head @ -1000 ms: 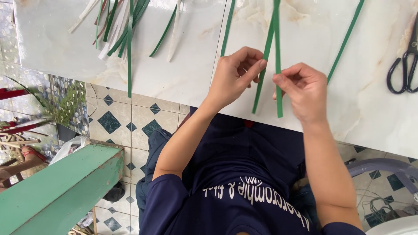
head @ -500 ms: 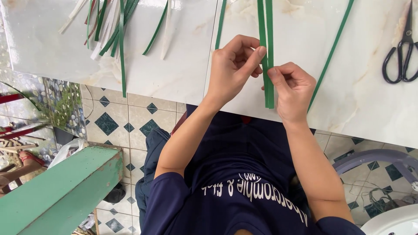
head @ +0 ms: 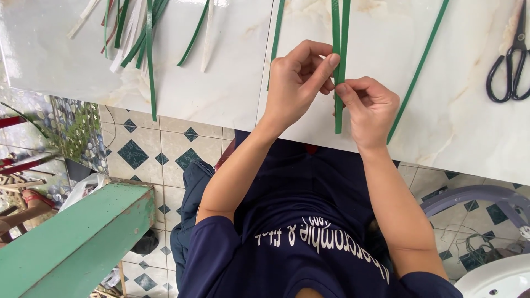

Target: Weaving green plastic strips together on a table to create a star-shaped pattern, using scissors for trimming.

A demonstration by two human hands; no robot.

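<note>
Both hands pinch two long, flat green plastic strips (head: 338,66) held side by side over the near edge of a white marbled table (head: 232,83): the left hand (head: 298,77) grips them with thumb and forefinger, and the right hand (head: 370,107) closes on them just below. Black-handled scissors (head: 510,60) lie at the table's right edge, with loose green and white strips (head: 141,27) toward its far left corner.

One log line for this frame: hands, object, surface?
left hand: pinching | right hand: pinching | object: two flat green plastic strips | surface: white marble-look tabletop
</note>
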